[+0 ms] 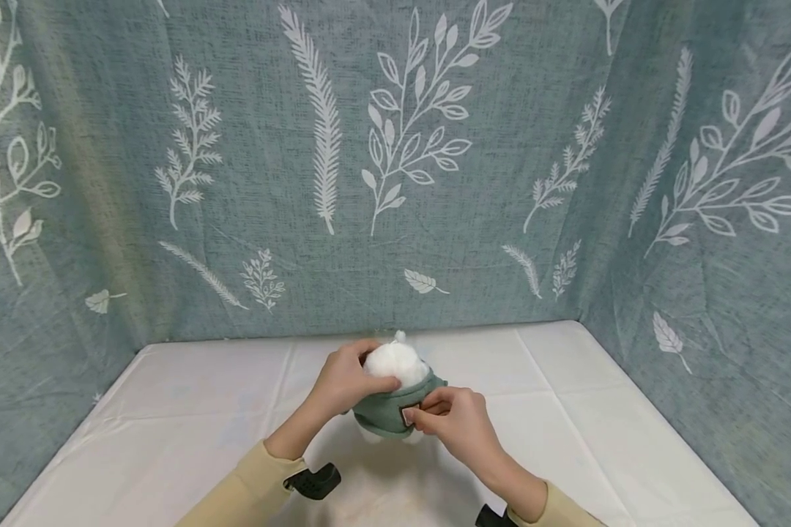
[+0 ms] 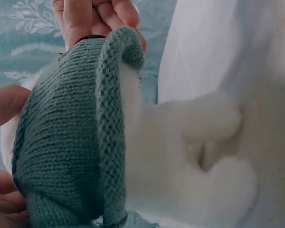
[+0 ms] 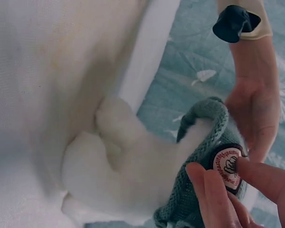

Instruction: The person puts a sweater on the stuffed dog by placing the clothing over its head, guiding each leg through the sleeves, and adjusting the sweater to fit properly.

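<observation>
A white plush toy (image 1: pixel 395 364) in a green knitted sweater (image 1: pixel 380 413) is held a little above the white surface. My left hand (image 1: pixel 344 380) grips it around the upper body, thumb across the front. At the sweater's right side, my right hand (image 1: pixel 460 423) pinches the knit beside a sewn-on patch (image 3: pixel 226 164) with dark edging and red lettering; the thumb lies over the patch. In the left wrist view, the rolled sweater hem (image 2: pixel 111 128) curls away from the white body, and two stubby plush legs (image 2: pixel 211 116) stick out below. The toy's face is not visible.
The white-covered table (image 1: pixel 191 410) has fold creases and spreads on both sides of the hands. Grey-green leaf-print cloth (image 1: pixel 257 183) hangs along its back and sides. A black wrist strap (image 1: pixel 313 481) sits at the left cuff.
</observation>
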{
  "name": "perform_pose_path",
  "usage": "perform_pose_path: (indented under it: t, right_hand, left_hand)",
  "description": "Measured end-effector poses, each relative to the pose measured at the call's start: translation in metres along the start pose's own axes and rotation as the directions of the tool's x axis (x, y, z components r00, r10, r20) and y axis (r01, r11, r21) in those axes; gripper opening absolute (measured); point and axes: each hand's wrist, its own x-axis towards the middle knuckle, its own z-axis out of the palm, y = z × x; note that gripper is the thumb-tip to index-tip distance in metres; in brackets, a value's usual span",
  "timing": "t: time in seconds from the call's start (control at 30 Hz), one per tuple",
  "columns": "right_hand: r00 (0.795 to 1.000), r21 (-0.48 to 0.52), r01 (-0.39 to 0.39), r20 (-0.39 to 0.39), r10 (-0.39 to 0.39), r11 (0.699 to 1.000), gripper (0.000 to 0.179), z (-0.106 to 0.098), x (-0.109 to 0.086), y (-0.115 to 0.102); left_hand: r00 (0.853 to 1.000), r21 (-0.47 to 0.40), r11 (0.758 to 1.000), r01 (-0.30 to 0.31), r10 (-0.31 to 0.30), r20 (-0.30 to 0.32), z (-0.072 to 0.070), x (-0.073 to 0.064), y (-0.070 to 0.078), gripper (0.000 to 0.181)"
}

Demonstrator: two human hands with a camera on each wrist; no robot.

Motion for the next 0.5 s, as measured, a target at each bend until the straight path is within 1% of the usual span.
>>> perform_pose_path:
  t: [0.13,0.2,0.27,0.37,0.5]
  right_hand:
    - [0.998,-0.015,0.056,-0.011,-0.056,0.998,0.025,0.001,-0.001,0.0]
    - [0.997,-0.021,0.075,-0.016,-0.075,0.997,0.024,0.001,-0.002,0.001]
    - [0.996,-0.027,0.082,-0.021,-0.082,0.996,0.022,0.001,-0.003,0.002]
    - [0.995,-0.062,0.088,-0.035,-0.09,0.994,0.021,0.0,-0.006,0.003]
    - [0.993,-0.098,0.098,-0.049,-0.103,0.99,0.018,-0.001,-0.01,0.002]
  left_hand:
    - [1.0,0.03,1.0,-0.009,0.01,-0.006,0.001,0.002,-0.001,0.044]
    - [1.0,0.023,1.0,-0.011,0.011,-0.009,0.002,0.003,-0.002,0.042]
    - [1.0,0.01,1.0,-0.014,0.014,-0.013,0.003,0.003,-0.002,0.039]
    - [1.0,-0.016,1.0,-0.019,0.019,-0.022,0.004,0.003,-0.002,0.037]
    - [0.998,-0.027,0.999,-0.027,0.025,-0.051,0.005,0.003,-0.001,0.033]
